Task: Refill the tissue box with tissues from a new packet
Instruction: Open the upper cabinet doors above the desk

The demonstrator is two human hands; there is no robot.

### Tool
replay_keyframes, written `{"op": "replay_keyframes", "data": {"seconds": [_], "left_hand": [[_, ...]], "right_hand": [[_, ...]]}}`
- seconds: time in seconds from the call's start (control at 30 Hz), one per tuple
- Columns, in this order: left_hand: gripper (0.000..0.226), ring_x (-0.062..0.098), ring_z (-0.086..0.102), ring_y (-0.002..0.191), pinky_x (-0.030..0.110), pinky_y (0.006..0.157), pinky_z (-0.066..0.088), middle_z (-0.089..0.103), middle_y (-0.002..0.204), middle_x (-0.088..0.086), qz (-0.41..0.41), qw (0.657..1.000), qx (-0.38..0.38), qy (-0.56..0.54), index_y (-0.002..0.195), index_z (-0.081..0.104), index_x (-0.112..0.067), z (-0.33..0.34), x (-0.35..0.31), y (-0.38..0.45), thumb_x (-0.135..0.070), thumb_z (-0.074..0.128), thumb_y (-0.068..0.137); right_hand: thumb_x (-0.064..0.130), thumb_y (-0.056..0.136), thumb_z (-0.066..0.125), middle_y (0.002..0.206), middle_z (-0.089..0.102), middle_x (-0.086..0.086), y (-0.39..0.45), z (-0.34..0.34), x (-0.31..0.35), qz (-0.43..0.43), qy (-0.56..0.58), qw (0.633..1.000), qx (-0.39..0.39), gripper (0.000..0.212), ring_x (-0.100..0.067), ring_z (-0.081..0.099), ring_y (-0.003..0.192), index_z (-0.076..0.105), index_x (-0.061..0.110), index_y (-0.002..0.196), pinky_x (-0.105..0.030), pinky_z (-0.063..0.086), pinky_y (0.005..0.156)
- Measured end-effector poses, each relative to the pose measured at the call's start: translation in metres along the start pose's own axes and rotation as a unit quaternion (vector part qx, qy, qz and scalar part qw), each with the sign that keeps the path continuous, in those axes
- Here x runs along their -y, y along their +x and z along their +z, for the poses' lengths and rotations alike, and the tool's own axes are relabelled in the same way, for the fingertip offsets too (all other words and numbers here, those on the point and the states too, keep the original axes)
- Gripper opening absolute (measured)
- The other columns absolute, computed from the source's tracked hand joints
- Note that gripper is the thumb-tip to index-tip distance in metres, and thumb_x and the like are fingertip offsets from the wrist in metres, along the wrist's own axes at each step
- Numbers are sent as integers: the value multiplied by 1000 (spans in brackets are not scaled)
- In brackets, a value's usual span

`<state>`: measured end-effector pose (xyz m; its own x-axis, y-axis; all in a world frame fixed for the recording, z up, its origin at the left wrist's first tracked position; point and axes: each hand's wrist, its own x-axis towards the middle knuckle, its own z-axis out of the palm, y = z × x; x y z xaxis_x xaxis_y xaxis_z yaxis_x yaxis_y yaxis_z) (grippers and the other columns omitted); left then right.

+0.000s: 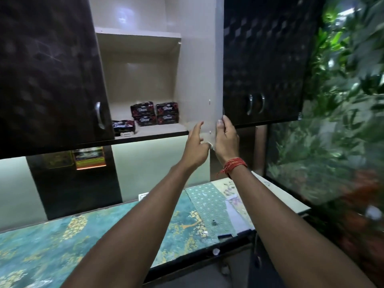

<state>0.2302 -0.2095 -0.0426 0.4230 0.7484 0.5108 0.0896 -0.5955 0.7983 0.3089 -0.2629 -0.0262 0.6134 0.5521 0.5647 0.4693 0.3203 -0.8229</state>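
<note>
Wall cabinet (pixel 137 84) standing open above the counter (pixel 47 242), pale inside, dark patterned doors to either side; open door (pixel 199 65) swung outward, its pale inner face turned to the camera. Right hand (pixel 226 140) clamped on the lower outer edge of that door, fingers wrapped round the rim, red thread bracelet (pixel 234 166) at the wrist. Left hand (pixel 196 147) just beside it, against the door's inner face near the bottom corner, fingers spread and loose, gripping nothing; the two hands close together, whether touching cannot be told.

On the cabinet's bottom shelf (pixel 158 130), five dark tissue packets (pixel 154 114) with white lettering: four stacked two by two near the shelf's right end, toward the back; one lying alone nearer the front edge, left of the stack, partly behind the closed left door (pixel 47 69). Upper shelf (pixel 137 35) bare in the part shown.

Below, counter covered in a teal and gold patterned sheet; lighter patterned sheets (pixel 209 206) overlapping toward its right end. Past the counter's right edge, a glass tank (pixel 311 163) with green foliage, blurred. Tissue box not in sight.
</note>
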Motion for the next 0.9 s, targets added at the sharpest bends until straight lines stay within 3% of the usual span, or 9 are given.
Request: {"op": "replay_keyframes", "data": {"seconds": [0.1,0.27,0.4,0.57,0.9], "left_hand": [[81,28,21,151,50,118,33,12,167,4,-7,993,100,65,158,13,-22,20,-9,17,3,46,88],[83,30,21,151,45,119,32,10,167,7,-9,982,151,111,159,7,-18,40,-21,25,8,47,91],[87,31,25,149,30,109,38,11,167,6,-13,977,165,131,159,7,-21,48,-23,27,13,46,89],[91,33,26,149,47,115,37,10,167,5,-12,973,169,154,159,8,-22,53,-25,33,14,50,87],[88,30,19,151,40,117,34,14,166,8,-11,962,178,208,158,10,-19,62,-31,45,13,52,88]], "right_hand": [[21,102,40,149,45,-7,4,-28,-6,3,-35,999,13,47,-23,44,136,36,13,148,-13,32,97],[8,101,40,155,37,-7,11,-53,-15,9,-75,996,44,55,-22,37,142,23,14,153,-18,24,109],[6,101,39,156,34,-7,17,-64,-20,14,-89,994,56,56,-22,35,143,22,14,153,-20,23,110],[1,99,39,158,29,-7,22,-69,-21,13,-117,992,48,58,-24,31,144,22,13,153,-26,24,113],[0,97,39,150,38,-10,32,-78,-20,6,-153,987,41,54,-27,42,136,31,13,150,-29,36,106]]}}
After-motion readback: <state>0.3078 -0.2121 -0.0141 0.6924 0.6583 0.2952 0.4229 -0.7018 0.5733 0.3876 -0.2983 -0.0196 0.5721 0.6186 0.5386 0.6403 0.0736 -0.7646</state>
